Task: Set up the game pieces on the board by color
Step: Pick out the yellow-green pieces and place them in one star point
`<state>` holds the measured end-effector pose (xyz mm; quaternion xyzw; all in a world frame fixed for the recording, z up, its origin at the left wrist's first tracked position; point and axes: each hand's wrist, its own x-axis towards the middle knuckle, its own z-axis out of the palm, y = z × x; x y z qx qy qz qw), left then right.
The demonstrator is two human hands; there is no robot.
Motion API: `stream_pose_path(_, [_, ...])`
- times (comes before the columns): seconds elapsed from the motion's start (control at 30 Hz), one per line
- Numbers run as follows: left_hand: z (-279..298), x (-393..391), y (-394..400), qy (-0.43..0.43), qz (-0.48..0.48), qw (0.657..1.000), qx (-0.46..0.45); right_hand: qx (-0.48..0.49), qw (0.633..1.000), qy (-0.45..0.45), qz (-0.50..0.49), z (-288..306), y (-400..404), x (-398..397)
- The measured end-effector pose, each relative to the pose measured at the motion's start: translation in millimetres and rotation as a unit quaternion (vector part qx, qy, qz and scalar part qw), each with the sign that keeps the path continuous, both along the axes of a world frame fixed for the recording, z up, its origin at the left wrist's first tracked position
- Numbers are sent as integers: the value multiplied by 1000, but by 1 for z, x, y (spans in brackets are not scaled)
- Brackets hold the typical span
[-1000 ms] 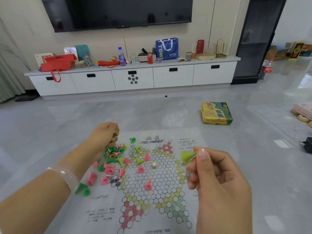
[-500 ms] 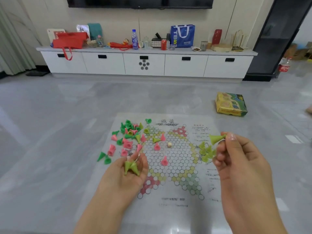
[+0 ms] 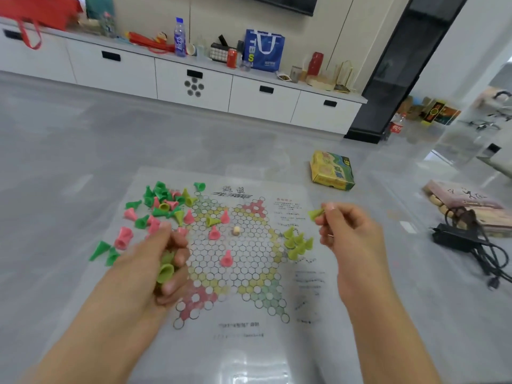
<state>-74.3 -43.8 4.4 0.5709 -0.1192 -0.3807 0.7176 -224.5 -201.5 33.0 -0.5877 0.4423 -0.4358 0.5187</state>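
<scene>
Sorting yellow-green cones out of the mixed heap

The left hand [image 3: 155,261] curls round a few yellow-green cones [image 3: 165,270] over the board [image 3: 238,273] on the floor; the right hand [image 3: 349,234] pinches one cone [image 3: 315,214] near the board's right edge, above a yellow-green cluster [image 3: 297,245], likely gathering one color. Mixed pink and green pieces [image 3: 160,203] lie at the far-left corner.

Glossy grey floor [image 3: 83,139], white drawer cabinet [image 3: 194,81] along cream wall [image 3: 332,31].

Scattered cones [image 3: 163,206] crowding board's [image 3: 238,275] left
</scene>
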Motion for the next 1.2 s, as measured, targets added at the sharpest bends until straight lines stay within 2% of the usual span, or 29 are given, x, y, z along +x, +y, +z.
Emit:
stream_pose_path(0.07, [-2, 0, -1, -110, -4, 991, 79, -27, 997, 73, 18, -15, -1, 4])
stream_pose_path(0.13, [-2, -5, -3, -168, -17, 978, 126, -54, 987, 144, 46, -26, -4, 4])
stream_pose_path(0.23, [-1, -12, -4, -144, -67, 977, 141, -54, 974, 209, 69, -35, -10, 0])
stream_pose_path(0.33, [3, -16, -5, -143, -84, 975, 145, -28, 967, 234, 94, -40, -10, -2])
stream_pose_path(0.57, [11, -23, -5, -137, -106, 978, 117, -67, 976, 201, 48, -37, -15, -7])
stream_pose_path(0.73, [7, -23, -6, -171, -98, 970, 140, -101, 978, 183, 21, -36, -16, -6])
stream_pose_path(0.87, [8, -21, -6, -195, -71, 965, 160, -109, 979, 167, 30, -36, -14, -1])
stream_pose_path(1.1, [4, -26, -8, -171, -80, 965, 183, -88, 981, 163, 57, -35, -15, 9])
stream_pose_path(1.2, [2, -29, -10, -187, -96, 959, 191, -70, 981, 173, 63, -33, -20, 16])
